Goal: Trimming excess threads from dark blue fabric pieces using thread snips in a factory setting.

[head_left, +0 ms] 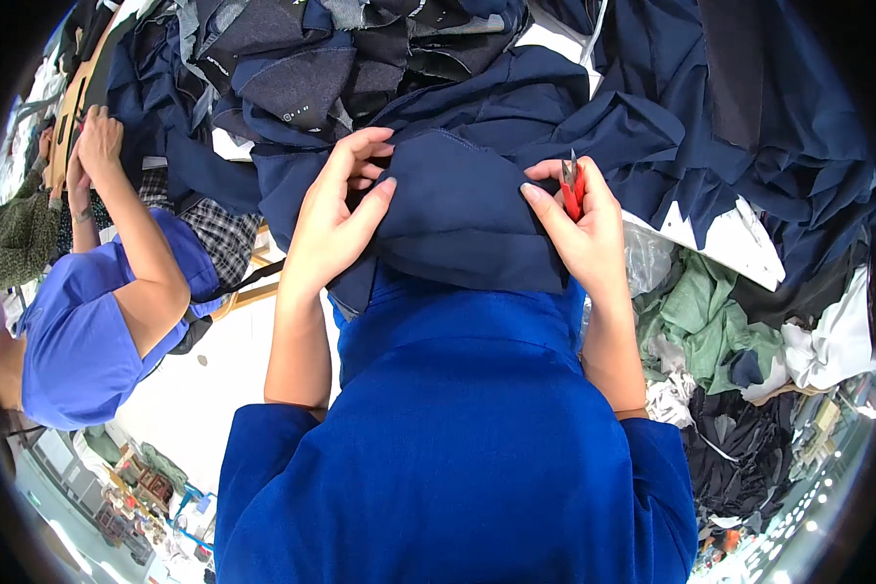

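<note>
A navy cloth piece (462,200) with a curved, stitched top edge lies spread in front of me, its lower part folded in a band near my waist. My left hand (341,209) is at its left edge, thumb and forefinger apart, the other fingers loosely curled; the thumb tip touches the cloth. At the right edge, my right hand (586,219) has small red thread snips (573,187) tucked in its fingers, blades pointing up. The right thumb and forefinger rest by the cloth's edge. More navy cloth (516,97) lies bunched just beyond.
Dark grey cut pieces (297,88) are heaped at the far side. Navy garments (779,117) cover the far right. Green cloth (701,307) and black scraps (740,448) pile up low at my right. A co-worker in a blue top (97,321) works at my left.
</note>
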Tool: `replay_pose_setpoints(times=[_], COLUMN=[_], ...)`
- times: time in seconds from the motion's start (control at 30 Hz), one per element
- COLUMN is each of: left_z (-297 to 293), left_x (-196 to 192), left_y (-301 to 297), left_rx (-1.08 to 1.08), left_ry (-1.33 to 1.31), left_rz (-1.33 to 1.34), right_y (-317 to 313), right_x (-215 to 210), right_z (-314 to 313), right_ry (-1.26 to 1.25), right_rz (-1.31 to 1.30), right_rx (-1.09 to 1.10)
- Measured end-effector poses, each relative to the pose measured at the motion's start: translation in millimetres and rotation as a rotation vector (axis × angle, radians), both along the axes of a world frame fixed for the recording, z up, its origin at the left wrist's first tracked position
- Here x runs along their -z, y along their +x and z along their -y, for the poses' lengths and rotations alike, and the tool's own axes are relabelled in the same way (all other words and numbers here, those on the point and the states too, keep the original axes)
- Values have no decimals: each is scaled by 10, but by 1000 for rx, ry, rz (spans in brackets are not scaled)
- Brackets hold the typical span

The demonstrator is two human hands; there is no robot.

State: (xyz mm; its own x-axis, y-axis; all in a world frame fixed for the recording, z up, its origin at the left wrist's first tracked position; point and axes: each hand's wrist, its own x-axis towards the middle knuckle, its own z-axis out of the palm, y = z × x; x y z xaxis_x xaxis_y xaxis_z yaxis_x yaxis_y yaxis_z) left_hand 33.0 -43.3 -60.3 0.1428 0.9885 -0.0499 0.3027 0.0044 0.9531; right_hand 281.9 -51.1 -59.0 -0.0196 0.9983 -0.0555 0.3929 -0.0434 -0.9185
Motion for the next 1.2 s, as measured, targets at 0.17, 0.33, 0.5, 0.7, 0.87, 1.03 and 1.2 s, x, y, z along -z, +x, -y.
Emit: replay_pose_setpoints(times=[0.17,0.33,0.5,0.7,0.87,1.03,1.2], left_z=[-128,-152,-31,51,-116,-208,-243], left_x=[-136,319,290,-101,-515,-498,-190], left_y=[51,360,518,232,259,302,387], left_rx=[154,254,260,295,63,-15,62], left_ry=[221,310,-396,-262,201,334,74], left_rz=[-480,-732,461,709,652,536,416], right_y=[88,390,427,38,224,1999,2638], right_x=[37,302,194,-338,-1433,-2596,-2925], right_z=[-57,-175,-97,-67,-962,-2400,-2169], right_ry=[15,203,-398,-119,-391,577,682], right_rz=[-241,-12,-40,-281,-547,-840,-849], right_rx=[123,267,-65,-443,-62,572,622])
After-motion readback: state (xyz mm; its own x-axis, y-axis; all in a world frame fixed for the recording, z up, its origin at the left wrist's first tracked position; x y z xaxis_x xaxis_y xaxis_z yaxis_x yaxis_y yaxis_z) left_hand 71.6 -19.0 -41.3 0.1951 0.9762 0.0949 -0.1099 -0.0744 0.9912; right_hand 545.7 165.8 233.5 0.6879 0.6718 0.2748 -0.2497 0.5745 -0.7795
